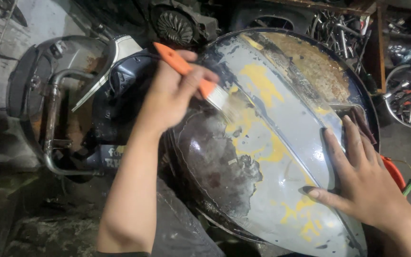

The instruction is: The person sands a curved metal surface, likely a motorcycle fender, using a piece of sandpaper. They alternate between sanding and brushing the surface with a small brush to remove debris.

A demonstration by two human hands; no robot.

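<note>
Cluttered workshop; brush (200, 81) on panel (272, 157)

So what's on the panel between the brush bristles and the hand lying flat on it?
In the head view, only the metal panel's own surface: grey paint with yellow patches between the brush in the left hand and the right hand. No loose object there.

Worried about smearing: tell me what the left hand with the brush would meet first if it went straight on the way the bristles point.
Probably the curved metal panel: the left hand aims the orange-handled brush down-right, bristles seemingly at its yellow-patched surface.
</note>
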